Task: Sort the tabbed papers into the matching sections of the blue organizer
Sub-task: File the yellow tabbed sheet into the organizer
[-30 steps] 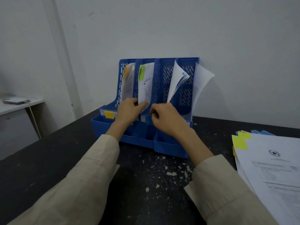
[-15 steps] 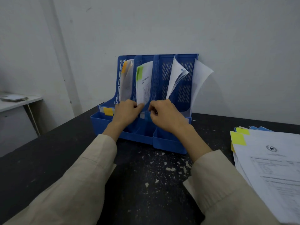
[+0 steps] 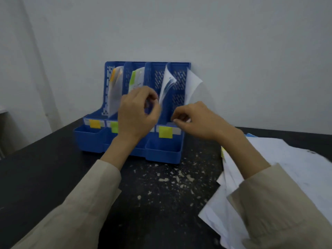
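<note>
A blue organizer (image 3: 162,151) is set upright at the far edge of a dark, paint-flecked table (image 3: 45,173), its back against a pale wall (image 3: 233,42). Four sections are seen in it. On the low front rim an orange label (image 3: 95,123) marks the leftmost section, a green label (image 3: 114,127) the next, and a yellow label (image 3: 165,132) the rightmost; the third section's label is hidden behind the left hand (image 3: 138,112). Papers with an orange tab (image 3: 115,90) are held in the leftmost section, papers with a green tab (image 3: 135,78) in the second, and curled white sheets (image 3: 168,83) in the rightmost. The left hand is raised in front of the middle sections with its fingers curled; whether anything is held in it cannot be told, the picture being blurred. The right hand (image 3: 199,121) is held just beside the rightmost section, its fingertips pinched together; what is pinched, if anything, cannot be told. A loose pile of tabbed papers (image 3: 287,168) is spread along the right edge of the table, partly covered by the right sleeve (image 3: 280,209).
</note>
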Tool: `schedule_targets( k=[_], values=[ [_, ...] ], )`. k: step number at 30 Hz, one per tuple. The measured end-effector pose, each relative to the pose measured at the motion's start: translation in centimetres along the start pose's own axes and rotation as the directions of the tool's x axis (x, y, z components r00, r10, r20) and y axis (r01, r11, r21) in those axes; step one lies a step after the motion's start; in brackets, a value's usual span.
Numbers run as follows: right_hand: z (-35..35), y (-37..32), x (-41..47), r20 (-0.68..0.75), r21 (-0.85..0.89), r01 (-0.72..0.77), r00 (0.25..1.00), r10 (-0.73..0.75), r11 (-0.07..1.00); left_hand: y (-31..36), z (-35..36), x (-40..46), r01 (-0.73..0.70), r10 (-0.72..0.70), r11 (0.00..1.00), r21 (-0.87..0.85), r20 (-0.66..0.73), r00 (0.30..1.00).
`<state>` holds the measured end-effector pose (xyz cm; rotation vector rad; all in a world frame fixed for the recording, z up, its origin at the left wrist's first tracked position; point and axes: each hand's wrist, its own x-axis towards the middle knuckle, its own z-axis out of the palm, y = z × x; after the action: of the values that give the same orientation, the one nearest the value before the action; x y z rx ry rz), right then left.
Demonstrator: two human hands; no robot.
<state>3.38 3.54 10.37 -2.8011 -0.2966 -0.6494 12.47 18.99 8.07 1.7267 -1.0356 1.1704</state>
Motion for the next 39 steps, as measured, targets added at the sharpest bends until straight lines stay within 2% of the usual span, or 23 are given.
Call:
schedule_targets(
  k=[2,5,9,12,16,18,19,21,24,27,32,36,39],
  values=[
    [-1.7,1.4,-2.3,-0.025,-0.014,-0.087,0.996,0.087,0.996,2.9,1.6,0.5,-0.037,0.048,0.994,-0.105,0.107,0.993],
    [-3.6,4.0,-5.3,-0.057,-0.009,-0.264,0.963,0.263,0.964,6.6,3.9,0.2,0.026,0.048,0.968,-0.251,0.283,0.958],
    [-5.9,8.3,-8.7,-0.055,0.040,-0.522,0.850,0.524,0.852,9.6,7.2,-2.6,0.107,0.079,0.936,-0.337,0.493,0.866],
    [-6.9,12.1,-11.2,-0.038,0.018,-0.735,0.677,0.735,0.678,10.7,9.1,-5.4,0.087,0.166,0.944,-0.319,0.684,0.710],
    [-7.1,15.4,-15.3,0.064,-0.174,-0.923,0.338,0.939,0.344,11.3,10.0,-7.1,0.024,0.259,0.954,-0.297,0.867,0.426],
    [-7.0,16.2,-17.1,0.114,-0.183,-0.961,0.191,0.975,0.210,11.4,10.2,-7.5,0.003,0.260,0.961,-0.278,0.903,0.343],
    [-7.0,16.6,-17.8,0.121,-0.162,-0.972,0.152,0.981,0.170,11.4,10.2,-7.7,0.001,0.259,0.962,-0.273,0.913,0.314],
    [-7.0,17.2,-18.9,0.103,-0.061,-0.988,0.136,0.985,0.143,11.3,10.5,-8.1,0.004,0.255,0.964,-0.267,0.927,0.276],
    [-6.9,17.8,-19.7,0.118,0.050,-0.991,0.132,0.984,0.127,11.2,10.7,-8.7,0.020,0.244,0.966,-0.258,0.934,0.259],
    [-6.6,17.7,-19.7,0.106,0.028,-0.991,0.130,0.986,0.127,11.3,10.8,-9.0,-0.015,0.221,0.974,-0.224,0.947,0.233],
    [-6.5,17.4,-18.9,0.110,-0.048,-0.991,0.119,0.987,0.125,11.4,10.7,-9.2,-0.052,0.178,0.984,-0.172,0.973,0.148],
    [-7.5,17.6,-18.6,-0.065,-0.011,-0.993,0.119,0.991,0.118,11.5,10.8,-9.2,-0.042,0.163,0.986,-0.159,0.979,0.122],
    [-8.0,17.9,-18.5,-0.211,0.089,-0.969,0.209,0.955,0.232,11.5,10.7,-9.1,-0.016,0.163,0.987,-0.162,0.977,0.140]
  ],
)
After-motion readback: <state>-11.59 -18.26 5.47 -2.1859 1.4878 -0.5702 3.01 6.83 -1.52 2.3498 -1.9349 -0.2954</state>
